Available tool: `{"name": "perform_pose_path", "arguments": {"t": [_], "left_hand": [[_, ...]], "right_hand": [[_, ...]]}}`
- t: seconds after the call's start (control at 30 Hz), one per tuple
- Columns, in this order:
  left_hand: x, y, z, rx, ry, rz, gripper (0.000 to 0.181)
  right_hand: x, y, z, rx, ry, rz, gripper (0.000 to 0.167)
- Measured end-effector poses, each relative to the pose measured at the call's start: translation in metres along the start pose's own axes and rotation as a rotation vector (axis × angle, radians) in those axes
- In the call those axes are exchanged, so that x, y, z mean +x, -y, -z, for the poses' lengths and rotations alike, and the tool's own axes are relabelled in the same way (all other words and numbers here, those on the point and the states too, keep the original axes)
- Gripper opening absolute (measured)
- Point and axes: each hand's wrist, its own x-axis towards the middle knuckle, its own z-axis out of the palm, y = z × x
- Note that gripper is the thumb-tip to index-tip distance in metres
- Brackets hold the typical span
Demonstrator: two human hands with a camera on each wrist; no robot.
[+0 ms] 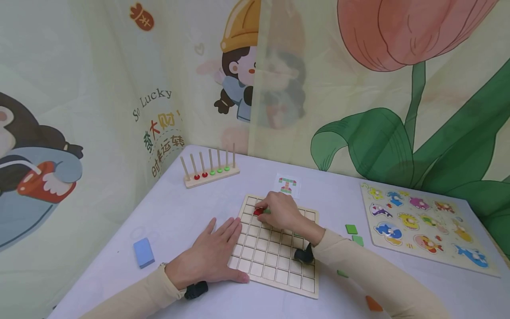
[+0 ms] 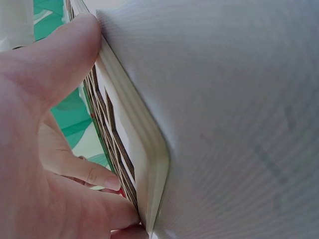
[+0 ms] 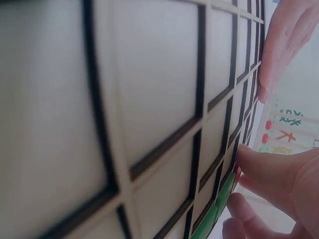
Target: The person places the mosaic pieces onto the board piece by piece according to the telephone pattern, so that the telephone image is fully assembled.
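Observation:
A wooden grid board (image 1: pixel 271 270) lies flat on the table. Near its far left corner my right hand (image 1: pixel 280 210) pinches a small red tile (image 1: pixel 258 212) between thumb and fingers, low over the squares. Green tiles (image 3: pixel 214 214) lie in the row beside it, partly hidden by that hand in the head view. My left hand (image 1: pixel 211 250) rests along the board's left side, fingers extended, with the thumb at the near left corner. In the left wrist view its thumb (image 2: pixel 60 55) touches the board's edge (image 2: pixel 144 144).
Behind the board lies a pattern card (image 1: pixel 287 185). A bead rack (image 1: pixel 211 175) stands back left, and a blue block (image 1: pixel 144 253) sits left. Loose green tiles (image 1: pixel 351 229) and an orange piece (image 1: pixel 373 303) lie right, near a sea-animal puzzle (image 1: pixel 430 230).

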Motion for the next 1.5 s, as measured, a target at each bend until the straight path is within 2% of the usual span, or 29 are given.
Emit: {"name": "perform_pose_path", "arguments": {"t": [0.27, 0.5, 0.67, 0.83, 0.97, 1.1, 1.33, 1.5], "left_hand": [[0.001, -0.001, -0.001, 0.005, -0.003, -0.005, 0.122], [0.0, -0.002, 0.0, 0.001, 0.008, 0.01, 0.122], [-0.001, -0.003, 0.0, -0.014, 0.005, 0.007, 0.122], [0.001, -0.002, 0.0, -0.011, 0.015, 0.007, 0.122], [0.002, -0.002, 0.001, -0.002, 0.024, 0.009, 0.122], [0.002, -0.001, 0.002, -0.001, 0.03, 0.009, 0.122], [0.001, -0.002, 0.001, -0.016, 0.044, 0.016, 0.122], [0.001, -0.002, 0.0, -0.011, 0.043, 0.019, 0.122]], "right_hand": [[-0.014, -0.007, 0.009, 0.025, -0.015, 0.012, 0.028], [-0.047, -0.025, 0.028, 0.071, -0.045, 0.014, 0.034], [-0.078, -0.047, 0.039, 0.09, -0.103, -0.046, 0.036], [-0.111, -0.069, 0.05, 0.075, -0.138, -0.146, 0.036], [-0.137, -0.084, 0.054, 0.065, -0.123, -0.24, 0.037], [-0.158, -0.091, 0.052, 0.052, -0.096, -0.302, 0.04], [-0.178, -0.088, 0.044, 0.064, -0.044, -0.404, 0.044], [-0.181, -0.084, 0.035, 0.03, -0.036, -0.399, 0.044]]}}
